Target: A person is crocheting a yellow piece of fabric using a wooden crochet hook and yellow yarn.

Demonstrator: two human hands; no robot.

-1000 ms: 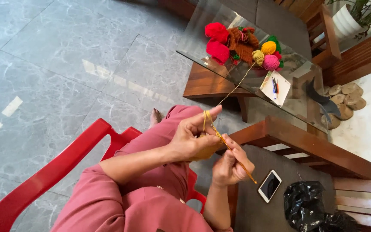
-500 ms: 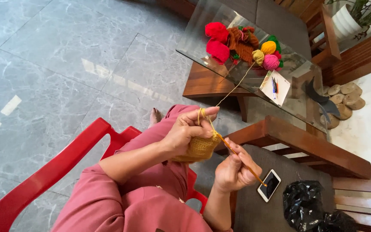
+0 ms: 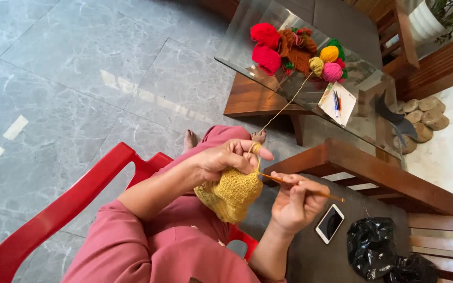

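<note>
Dark-screened white phone [image 3: 330, 224] beside black bag [image 3: 371, 246]

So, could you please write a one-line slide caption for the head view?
Left hand holds a yellow crocheted piece while the right hand works a crochet hook.

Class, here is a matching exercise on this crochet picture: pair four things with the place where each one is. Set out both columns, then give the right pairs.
Things
1. yellow crocheted piece
2. crochet hook
3. yarn balls
4. phone

Places
A. on the glass table
B. lying on the dark seat beside the black bag
C. under the left hand, over the lap
D. in the right hand

Pairs: 1-C, 2-D, 3-A, 4-B
</note>
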